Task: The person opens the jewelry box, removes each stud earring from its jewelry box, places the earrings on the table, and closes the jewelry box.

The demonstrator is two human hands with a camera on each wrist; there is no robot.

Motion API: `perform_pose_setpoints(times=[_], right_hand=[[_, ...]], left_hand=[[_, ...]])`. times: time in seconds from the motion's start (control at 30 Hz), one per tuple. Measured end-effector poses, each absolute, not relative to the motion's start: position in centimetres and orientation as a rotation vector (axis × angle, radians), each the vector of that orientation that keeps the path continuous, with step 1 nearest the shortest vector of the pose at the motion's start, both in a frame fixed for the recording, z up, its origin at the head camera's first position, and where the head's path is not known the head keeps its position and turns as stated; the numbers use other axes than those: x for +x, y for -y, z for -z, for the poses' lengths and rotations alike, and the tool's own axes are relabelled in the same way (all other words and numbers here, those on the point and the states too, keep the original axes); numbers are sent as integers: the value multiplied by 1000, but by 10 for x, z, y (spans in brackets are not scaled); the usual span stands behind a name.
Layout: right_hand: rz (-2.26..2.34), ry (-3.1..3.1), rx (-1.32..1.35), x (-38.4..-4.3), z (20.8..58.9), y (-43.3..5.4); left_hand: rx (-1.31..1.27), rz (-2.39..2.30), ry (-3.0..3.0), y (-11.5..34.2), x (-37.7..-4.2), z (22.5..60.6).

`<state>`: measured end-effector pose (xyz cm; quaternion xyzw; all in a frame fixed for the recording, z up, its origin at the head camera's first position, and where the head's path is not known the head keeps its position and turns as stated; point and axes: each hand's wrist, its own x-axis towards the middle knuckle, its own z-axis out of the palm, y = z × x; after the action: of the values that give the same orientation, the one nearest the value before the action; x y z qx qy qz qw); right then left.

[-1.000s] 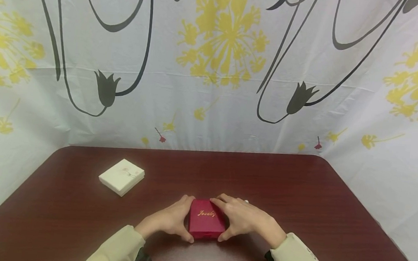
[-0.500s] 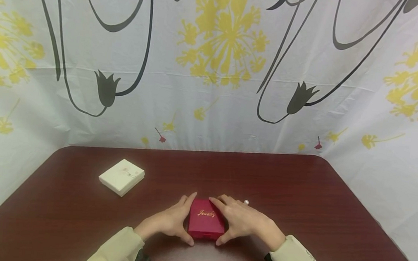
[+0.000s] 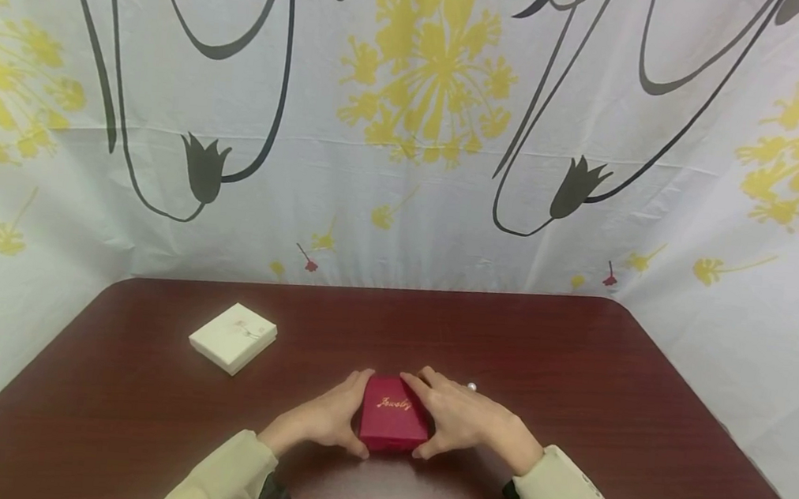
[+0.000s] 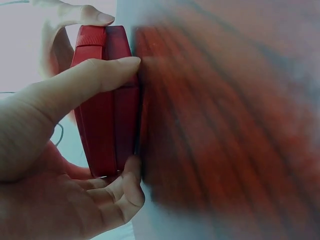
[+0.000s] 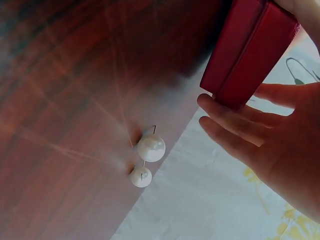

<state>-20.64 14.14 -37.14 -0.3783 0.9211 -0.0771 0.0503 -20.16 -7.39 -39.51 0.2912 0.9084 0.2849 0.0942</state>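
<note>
A small red jewelry box [image 3: 393, 427] with gold lettering on its lid is at the near middle of the table, its lid down. My left hand [image 3: 329, 416] grips its left side, thumb at the near edge and fingers towards the far edge. On the opposite side, my right hand [image 3: 461, 419] holds it in the same way. In the left wrist view the left thumb crosses the front of the box [image 4: 102, 132]. Beyond the right hand, two pearl beads [image 5: 151, 148] with thin metal wires lie on the table in the right wrist view.
A cream square box [image 3: 235, 338] lies to the left, farther back on the dark wooden table [image 3: 562, 351]. Behind the table hangs a white curtain [image 3: 443, 237] with yellow and grey flower prints.
The jewelry box and both hands have shifted very slightly away from me in the last half second. The right fingers moved a little on the lid's far edge. The cream box stays put.
</note>
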Motion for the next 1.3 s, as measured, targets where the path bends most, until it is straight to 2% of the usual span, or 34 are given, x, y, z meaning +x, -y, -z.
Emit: perform_pose_setpoints(times=[1.03, 1.3], right_hand=[[490, -2909, -980, -268, 366, -142], [476, -2939, -853, -279, 367, -143]], left_hand=[[823, -1112, -2775, 64, -271, 390], [671, -1145, -2802, 54, -290, 392]])
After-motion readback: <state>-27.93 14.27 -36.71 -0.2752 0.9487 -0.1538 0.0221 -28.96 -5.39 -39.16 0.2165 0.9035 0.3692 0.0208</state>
